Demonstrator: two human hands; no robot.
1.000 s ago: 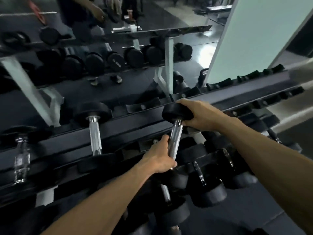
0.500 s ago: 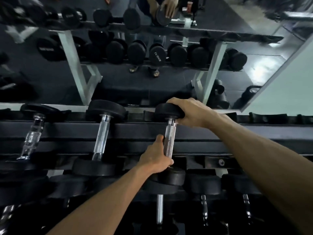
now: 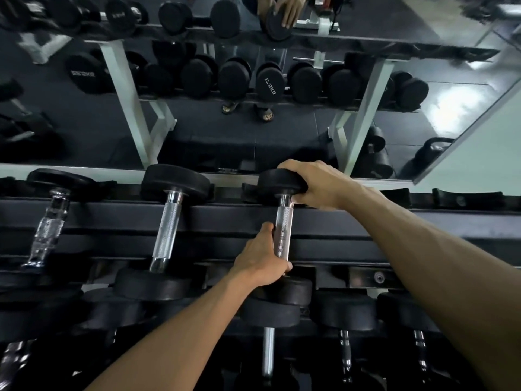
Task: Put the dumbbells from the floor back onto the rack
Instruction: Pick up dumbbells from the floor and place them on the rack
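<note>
A black dumbbell with a knurled chrome handle (image 3: 283, 230) lies across the top tier of the dark rack (image 3: 394, 221). My left hand (image 3: 263, 259) grips the lower part of its handle. My right hand (image 3: 317, 184) wraps over its far black head at the back rail. The near head sits just under my left hand. Two more dumbbells (image 3: 169, 224) lie on the same tier to the left.
A lower tier holds several dumbbells (image 3: 345, 311) below my arms. Behind the rack a mirror (image 3: 197, 122) reflects the rack, the floor and a person's sandalled feet. A pale wall (image 3: 479, 165) rises at the right.
The view has swung level with the rack. Both hands kept their hold, and the dumbbell has settled onto the top tier, straighter than before.
</note>
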